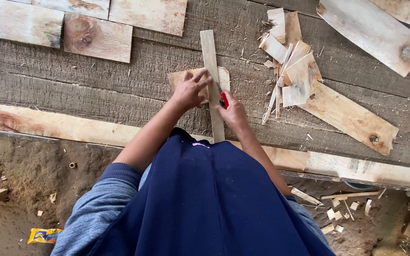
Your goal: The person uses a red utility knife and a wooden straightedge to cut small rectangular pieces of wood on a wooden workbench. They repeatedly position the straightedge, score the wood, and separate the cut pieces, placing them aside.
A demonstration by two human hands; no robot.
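- Uncut boards (97, 37) are seen lying at the far left of the worktop (72, 90).
- The long slat (212, 80) is pinned at centre by the left hand (191, 90), fingers spread, over a small flat board (179, 77).
- A red-handled knife (223, 98) is gripped in the closed right hand (233, 113), blade against the slat's edge; the trimming is judged unfinished.
- A heap of offcuts (290, 66) is piled at right.

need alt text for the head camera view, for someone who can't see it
Seen from above, a person's left hand presses a narrow wooden strip onto a small wood piece on a rough plank workbench, while the right hand holds a red-handled knife against the strip's edge. Wood offcuts and shavings lie to the right.
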